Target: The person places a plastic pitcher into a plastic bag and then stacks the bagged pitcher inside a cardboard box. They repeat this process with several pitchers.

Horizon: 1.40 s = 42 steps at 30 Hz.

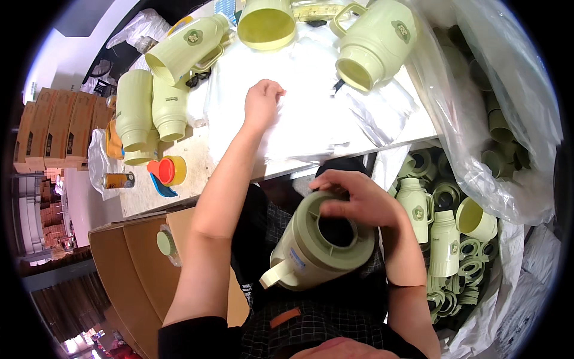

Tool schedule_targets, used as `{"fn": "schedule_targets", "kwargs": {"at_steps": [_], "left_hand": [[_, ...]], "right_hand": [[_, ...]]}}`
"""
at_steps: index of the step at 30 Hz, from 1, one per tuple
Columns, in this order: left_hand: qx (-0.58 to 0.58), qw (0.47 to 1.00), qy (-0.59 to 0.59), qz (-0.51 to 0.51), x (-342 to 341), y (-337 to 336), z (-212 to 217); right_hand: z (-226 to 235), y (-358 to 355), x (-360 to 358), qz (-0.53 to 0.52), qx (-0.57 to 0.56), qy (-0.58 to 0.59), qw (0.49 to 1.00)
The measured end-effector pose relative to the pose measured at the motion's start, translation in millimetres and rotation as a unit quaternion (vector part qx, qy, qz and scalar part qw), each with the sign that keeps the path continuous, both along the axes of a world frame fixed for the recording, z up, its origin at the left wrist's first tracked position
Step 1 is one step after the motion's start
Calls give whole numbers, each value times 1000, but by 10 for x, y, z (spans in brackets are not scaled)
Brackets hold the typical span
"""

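Note:
A pale green thermos jug (299, 254) lies tilted on my lap, its handle toward the lower left and its ringed end with a dark round opening facing up. My right hand (365, 200) is curled over the edge of that end, fingers on the far side and thumb near the opening. On the table, my left hand (262, 105) rests with curled fingers over a stack of thin white plastic sheets or bags (293, 90). Whatever those fingers pinch, if anything, is hidden.
Several green jug shells stand or lie on the table, including one at its right (382, 42). An orange-red tape roll (171, 170) and a can (118, 180) sit at left. Below are a cardboard box (131, 263) and, right, a plastic-lined container of green parts (469, 263).

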<state>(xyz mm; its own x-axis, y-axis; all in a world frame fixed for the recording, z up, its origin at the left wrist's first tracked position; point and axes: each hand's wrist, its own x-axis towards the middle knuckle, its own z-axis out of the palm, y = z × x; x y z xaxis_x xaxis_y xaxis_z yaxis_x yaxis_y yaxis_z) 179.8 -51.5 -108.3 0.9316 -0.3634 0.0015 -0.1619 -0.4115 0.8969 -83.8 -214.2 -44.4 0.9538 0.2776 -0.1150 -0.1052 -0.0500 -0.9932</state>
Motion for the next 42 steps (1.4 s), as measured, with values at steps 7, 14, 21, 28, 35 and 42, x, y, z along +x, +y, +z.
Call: {"fn": "schedule_targets", "kwargs": {"at_steps": [7, 14, 21, 28, 35, 42], "left_hand": [[6, 990, -141, -5, -365, -39, 85], [63, 996, 22, -64, -88, 113, 36], [13, 991, 74, -110, -110, 241, 170], [-46, 994, 54, -84, -41, 266, 84], [-84, 986, 132, -52, -82, 262, 182], [-143, 975, 172, -17, -93, 355, 207]], "right_hand": [[-103, 92, -218, -65, 21, 40, 997], [178, 71, -86, 28, -29, 38, 998], [10, 159, -95, -16, 4, 19, 1000], [39, 155, -79, -32, -31, 16, 999], [36, 150, -94, -55, -45, 2, 997], [53, 161, -102, -58, -53, 7, 997]]}}
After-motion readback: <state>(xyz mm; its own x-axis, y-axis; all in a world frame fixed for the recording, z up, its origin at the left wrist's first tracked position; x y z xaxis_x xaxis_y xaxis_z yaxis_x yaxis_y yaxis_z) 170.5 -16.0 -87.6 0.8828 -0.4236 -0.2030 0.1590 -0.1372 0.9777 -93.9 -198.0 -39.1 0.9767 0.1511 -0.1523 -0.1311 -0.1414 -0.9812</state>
